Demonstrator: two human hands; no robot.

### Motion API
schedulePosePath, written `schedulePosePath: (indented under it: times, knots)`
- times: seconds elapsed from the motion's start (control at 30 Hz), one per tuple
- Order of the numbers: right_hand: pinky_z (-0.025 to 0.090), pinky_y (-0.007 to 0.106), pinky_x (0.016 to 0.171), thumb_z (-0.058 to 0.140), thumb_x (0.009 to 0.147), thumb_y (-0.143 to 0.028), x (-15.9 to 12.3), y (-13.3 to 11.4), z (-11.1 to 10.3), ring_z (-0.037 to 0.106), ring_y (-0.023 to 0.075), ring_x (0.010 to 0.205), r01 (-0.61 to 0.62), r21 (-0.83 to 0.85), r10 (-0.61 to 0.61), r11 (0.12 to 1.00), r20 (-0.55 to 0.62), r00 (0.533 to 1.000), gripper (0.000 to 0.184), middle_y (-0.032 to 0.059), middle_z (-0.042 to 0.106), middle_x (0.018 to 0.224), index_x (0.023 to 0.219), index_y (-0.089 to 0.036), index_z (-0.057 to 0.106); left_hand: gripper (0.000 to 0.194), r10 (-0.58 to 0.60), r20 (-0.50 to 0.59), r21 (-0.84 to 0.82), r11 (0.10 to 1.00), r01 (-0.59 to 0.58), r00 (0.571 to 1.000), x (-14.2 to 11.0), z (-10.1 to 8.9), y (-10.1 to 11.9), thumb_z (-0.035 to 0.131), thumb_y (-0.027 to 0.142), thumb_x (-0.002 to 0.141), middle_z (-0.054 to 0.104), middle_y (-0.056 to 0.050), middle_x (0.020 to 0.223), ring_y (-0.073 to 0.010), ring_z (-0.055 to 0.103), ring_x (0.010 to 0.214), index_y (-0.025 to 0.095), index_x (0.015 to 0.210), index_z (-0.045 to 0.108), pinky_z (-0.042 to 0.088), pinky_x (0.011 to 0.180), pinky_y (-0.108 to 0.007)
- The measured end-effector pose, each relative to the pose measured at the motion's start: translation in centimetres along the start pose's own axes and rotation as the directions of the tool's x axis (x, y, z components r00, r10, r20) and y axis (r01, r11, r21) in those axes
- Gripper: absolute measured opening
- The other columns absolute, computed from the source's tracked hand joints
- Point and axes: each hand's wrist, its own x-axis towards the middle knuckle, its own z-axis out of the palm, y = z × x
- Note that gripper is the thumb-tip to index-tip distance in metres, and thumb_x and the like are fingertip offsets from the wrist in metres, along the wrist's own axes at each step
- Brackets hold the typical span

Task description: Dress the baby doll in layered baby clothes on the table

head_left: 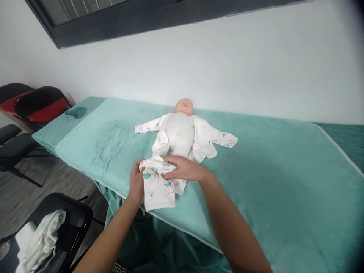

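Note:
A baby doll [184,107] lies face up on the bed, its head toward the wall. Over its white body an open white baby jacket [205,136] with a small print spreads out, both sleeves stretched sideways. Near the doll's legs, small white printed baby pants [159,195] are bunched at the top and hang toward the bed's near edge. My left hand [137,184] grips their bunched left side. From the right, my right hand [184,168] pinches the same bunched fabric. The doll's lower legs are mostly hidden behind my hands and the cloth.
A teal cover with pale piping lies on the bed [270,182], which has a face hole [76,112] at its left end. White cloth [44,239] lies on a black chair [72,212] at lower left. Other folding chairs [42,102] stand at left. A white wall [227,72] runs behind.

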Motion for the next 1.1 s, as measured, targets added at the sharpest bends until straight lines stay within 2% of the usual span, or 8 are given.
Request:
schedulePosePath:
  times: [0.17, 0.33, 0.53, 0.67, 0.77, 0.87, 0.97, 1.1]
  knots:
    - [0.039, 0.026, 0.071, 0.066, 0.09, -0.051, 0.1, -0.2, 0.5, 0.057, 0.0184, 0.086, -0.019, -0.081, 0.019, 0.997, 0.006, 1.0, 0.031, -0.0015, 0.062, 0.091, 0.095, -0.021, 0.059, 0.046, -0.157, 0.221, -0.082, 0.981, 0.178, 0.963, -2.1, -1.6, 0.2, 0.075, 0.034, 0.077, 0.073, -0.01, 0.105, -0.0245, 0.069, 0.086, 0.017, 0.119, 0.064, 0.054, 0.075, -0.035]
    - [0.038, 0.027, 0.073, 0.062, 0.093, -0.05, 0.3, -0.2, 0.8, 0.059, 0.0182, 0.086, -0.035, -0.14, 0.03, 0.99, -0.033, 0.999, 0.029, -0.0013, 0.066, 0.094, 0.096, -0.021, 0.059, 0.061, -0.259, 0.36, -0.032, 0.957, 0.29, 0.896, -1.6, -3.5, -0.2, 0.083, 0.035, 0.073, 0.073, -0.011, 0.11, -0.0273, 0.07, 0.094, 0.02, 0.128, 0.063, 0.055, 0.081, -0.037]
    - [0.034, 0.026, 0.066, 0.06, 0.094, -0.053, 0.6, -0.2, 1.3, 0.057, 0.0168, 0.078, -0.079, -0.212, 0.061, 0.974, -0.089, 0.994, 0.031, -0.0038, 0.062, 0.082, 0.089, -0.022, 0.055, 0.103, -0.161, 0.452, -0.114, 0.965, 0.236, 0.877, -1.9, -4.6, -1.5, 0.095, 0.03, 0.052, 0.064, -0.009, 0.131, -0.0286, 0.067, 0.107, 0.033, 0.143, 0.05, 0.055, 0.088, -0.036]
    - [0.036, 0.027, 0.067, 0.06, 0.094, -0.054, 0.5, -0.1, 1.3, 0.058, 0.0167, 0.08, -0.068, -0.174, 0.051, 0.982, -0.101, 0.994, 0.032, -0.0038, 0.063, 0.085, 0.091, -0.022, 0.057, 0.113, -0.151, 0.438, -0.06, 0.979, 0.196, 0.886, -1.9, -4.8, -1.7, 0.095, 0.029, 0.049, 0.058, -0.01, 0.141, -0.0313, 0.065, 0.114, 0.035, 0.149, 0.043, 0.056, 0.089, -0.037]
    - [0.038, 0.027, 0.07, 0.061, 0.093, -0.055, 0.4, 0.0, 1.1, 0.06, 0.0174, 0.083, -0.039, -0.124, 0.03, 0.991, -0.076, 0.997, 0.033, -0.0027, 0.065, 0.09, 0.095, -0.022, 0.06, 0.107, -0.149, 0.43, 0.002, 0.986, 0.164, 0.89, -1.4, -4.5, -1.3, 0.093, 0.03, 0.054, 0.059, -0.012, 0.138, -0.0314, 0.064, 0.114, 0.032, 0.148, 0.044, 0.057, 0.088, -0.037]
    - [0.04, 0.027, 0.072, 0.064, 0.091, -0.053, 0.2, 0.2, 0.7, 0.059, 0.0179, 0.086, -0.011, -0.077, 0.008, 0.997, -0.042, 0.999, 0.033, -0.0018, 0.065, 0.093, 0.098, -0.021, 0.062, 0.095, -0.124, 0.413, 0.027, 0.992, 0.124, 0.902, -1.0, -3.9, -0.6, 0.09, 0.03, 0.058, 0.063, -0.01, 0.13, -0.0269, 0.066, 0.105, 0.029, 0.143, 0.048, 0.057, 0.08, -0.032]
    - [0.04, 0.025, 0.071, 0.072, 0.084, -0.055, 0.0, 0.3, 0.3, 0.057, 0.0177, 0.085, -0.021, -0.022, 0.022, 1.0, 0.01, 1.0, 0.038, -0.0026, 0.063, 0.091, 0.097, -0.021, 0.061, 0.086, -0.1, 0.364, 0.004, 0.994, 0.105, 0.926, -0.8, -3.3, -0.2, 0.088, 0.024, 0.058, 0.068, -0.005, 0.11, -0.0201, 0.067, 0.085, 0.027, 0.135, 0.051, 0.055, 0.069, -0.027]
    - [0.042, 0.025, 0.071, 0.084, 0.069, -0.049, -0.1, -0.1, -0.1, 0.058, 0.0186, 0.086, -0.062, -0.057, 0.067, 0.996, 0.094, 0.993, 0.046, -0.0032, 0.064, 0.093, 0.099, -0.022, 0.062, 0.062, -0.073, 0.291, 0.035, 0.997, 0.065, 0.954, -0.4, -3.0, -0.5, 0.078, 0.021, 0.064, 0.065, 0.004, 0.084, -0.0117, 0.056, 0.06, 0.024, 0.12, 0.053, 0.045, 0.055, -0.023]
